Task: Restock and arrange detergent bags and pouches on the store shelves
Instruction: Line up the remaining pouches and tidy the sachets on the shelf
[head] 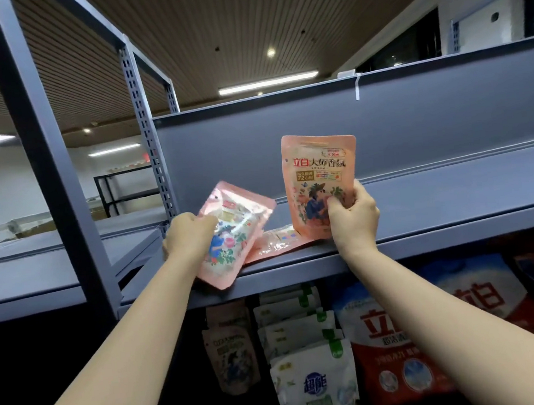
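The right hand grips an upright pink pouch on the grey shelf; the left hand holds a tilted pouch at the shelf edge.

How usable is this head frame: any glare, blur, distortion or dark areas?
Head view: glare on the tilted pink pouch in the left hand; upright pouch in the right hand prints legibly; wide-angle bending of the shelf posts; lower shelf stock dim, soft.
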### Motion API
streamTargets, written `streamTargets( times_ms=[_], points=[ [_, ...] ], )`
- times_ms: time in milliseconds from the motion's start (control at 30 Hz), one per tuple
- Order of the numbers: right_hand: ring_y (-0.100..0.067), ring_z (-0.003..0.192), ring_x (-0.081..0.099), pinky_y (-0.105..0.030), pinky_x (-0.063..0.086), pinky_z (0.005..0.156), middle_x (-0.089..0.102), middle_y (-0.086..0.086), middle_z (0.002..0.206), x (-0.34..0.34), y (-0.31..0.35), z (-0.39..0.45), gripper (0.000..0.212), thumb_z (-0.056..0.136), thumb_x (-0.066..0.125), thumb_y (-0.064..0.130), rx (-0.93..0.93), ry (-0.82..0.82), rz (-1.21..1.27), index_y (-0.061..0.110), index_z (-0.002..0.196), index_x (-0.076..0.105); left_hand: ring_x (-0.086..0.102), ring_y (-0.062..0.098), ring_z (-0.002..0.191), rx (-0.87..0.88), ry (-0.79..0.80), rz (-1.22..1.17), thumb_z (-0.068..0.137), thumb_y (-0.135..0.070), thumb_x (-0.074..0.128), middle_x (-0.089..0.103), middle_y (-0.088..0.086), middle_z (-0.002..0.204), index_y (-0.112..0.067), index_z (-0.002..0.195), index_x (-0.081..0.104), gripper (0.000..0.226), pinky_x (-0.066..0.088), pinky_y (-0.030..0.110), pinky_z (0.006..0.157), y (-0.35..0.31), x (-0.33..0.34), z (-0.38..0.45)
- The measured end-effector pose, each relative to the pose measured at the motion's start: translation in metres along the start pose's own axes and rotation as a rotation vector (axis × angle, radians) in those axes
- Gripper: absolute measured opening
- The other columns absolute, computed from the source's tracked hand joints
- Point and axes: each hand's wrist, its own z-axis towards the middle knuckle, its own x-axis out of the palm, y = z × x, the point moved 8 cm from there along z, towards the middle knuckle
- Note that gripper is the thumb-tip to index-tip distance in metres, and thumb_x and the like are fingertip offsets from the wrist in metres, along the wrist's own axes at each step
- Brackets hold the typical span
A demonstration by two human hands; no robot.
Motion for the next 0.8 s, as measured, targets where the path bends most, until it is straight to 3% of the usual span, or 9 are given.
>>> streamTargets(
  times_ms=[133, 233, 333, 467, 533, 600, 667, 733, 800],
  points=[
    [-0.016, 0.084, 0.06, -0.031, 0.05, 0.078, 0.062, 0.015, 0.08, 0.0, 0.011, -0.001, 0.019, 0.091, 0.052, 0.028, -0.018, 0.057, -0.082, 0.027, 0.1, 0.068, 0.058, 0.026, 0.072, -0.091, -0.214, -0.482, 0.068, -0.032, 0.055, 0.066, 0.006, 0.082, -0.017, 0.071, 0.056, 0.015, 0.052, 0.038, 0.07, 0.026, -0.023, -0.018],
    [-0.017, 0.085, 0.059, -0.028, 0.046, 0.075, 0.062, 0.012, 0.083, -0.002, 0.017, -0.008, 0.022, 0.093, 0.047, 0.027, 0.005, 0.047, -0.083, 0.029, 0.099, 0.068, 0.069, 0.026, 0.075, -0.183, -0.205, -0.752, 0.07, -0.024, 0.056, 0.069, 0.004, 0.078, -0.017, 0.066, 0.056, 0.008, 0.059, 0.047, 0.071, 0.037, -0.023, -0.032],
    [-0.012, 0.08, 0.059, -0.022, 0.046, 0.066, 0.062, 0.013, 0.082, -0.01, 0.025, -0.022, 0.023, 0.094, 0.043, 0.025, -0.004, 0.002, -0.004, 0.032, 0.092, 0.064, 0.063, 0.024, 0.07, -0.176, -0.218, -0.857, 0.068, -0.025, 0.058, 0.061, 0.007, 0.072, -0.013, 0.064, 0.05, 0.015, 0.052, 0.04, 0.065, 0.039, -0.028, -0.047],
    [-0.004, 0.079, 0.061, -0.023, 0.05, 0.065, 0.063, 0.015, 0.081, -0.02, 0.026, -0.046, 0.025, 0.096, 0.042, 0.027, -0.003, -0.008, 0.088, 0.029, 0.087, 0.065, 0.06, 0.015, 0.062, -0.155, -0.323, -0.895, 0.08, -0.017, 0.049, 0.062, -0.006, 0.062, -0.017, 0.061, 0.054, 0.02, 0.052, 0.035, 0.062, 0.05, -0.038, -0.073],
    [-0.008, 0.079, 0.064, -0.027, 0.054, 0.067, 0.065, 0.015, 0.079, -0.027, 0.026, -0.056, 0.027, 0.095, 0.043, 0.028, -0.01, -0.008, 0.138, 0.032, 0.077, 0.062, 0.052, 0.018, 0.058, -0.184, -0.349, -0.862, 0.076, -0.014, 0.043, 0.054, -0.001, 0.061, -0.017, 0.059, 0.044, 0.018, 0.044, 0.034, 0.056, 0.067, -0.033, -0.087],
    [0.001, 0.07, 0.062, -0.02, 0.05, 0.06, 0.063, 0.019, 0.068, -0.033, 0.027, -0.066, 0.032, 0.093, 0.043, 0.027, -0.038, 0.004, 0.189, 0.033, 0.065, 0.056, 0.043, 0.016, 0.057, -0.185, -0.346, -0.793, 0.074, -0.01, 0.04, 0.046, 0.004, 0.061, -0.019, 0.056, 0.037, 0.021, 0.034, 0.032, 0.055, 0.088, -0.023, -0.1],
    [0.005, 0.054, 0.052, -0.015, 0.039, 0.048, 0.058, 0.018, 0.055, -0.033, 0.025, -0.08, 0.033, 0.09, 0.042, 0.024, -0.067, 0.072, 0.187, 0.028, 0.058, 0.051, 0.04, 0.01, 0.048, -0.185, -0.311, -0.707, 0.079, -0.01, 0.043, 0.045, -0.004, 0.051, -0.021, 0.047, 0.038, 0.034, 0.032, 0.024, 0.049, 0.113, -0.01, -0.116],
    [-0.002, 0.05, 0.047, -0.023, 0.035, 0.045, 0.055, 0.007, 0.052, -0.024, 0.016, -0.098, 0.032, 0.088, 0.042, 0.023, -0.055, 0.202, 0.16, 0.021, 0.057, 0.05, 0.039, 0.0, 0.039, -0.224, -0.264, -0.627, 0.084, -0.016, 0.047, 0.046, -0.013, 0.041, -0.02, 0.041, 0.044, 0.044, 0.031, 0.018, 0.042, 0.14, 0.005, -0.133],
    [-0.003, 0.046, 0.04, -0.024, 0.029, 0.043, 0.047, 0.004, 0.047, -0.016, 0.003, -0.117, 0.034, 0.087, 0.043, 0.02, -0.036, 0.32, 0.129, 0.019, 0.054, 0.046, 0.045, 0.003, 0.044, -0.291, -0.207, -0.583, 0.085, -0.016, 0.048, 0.049, -0.012, 0.043, -0.019, 0.044, 0.046, 0.041, 0.034, 0.019, 0.044, 0.169, 0.021, -0.149]
  ],
)
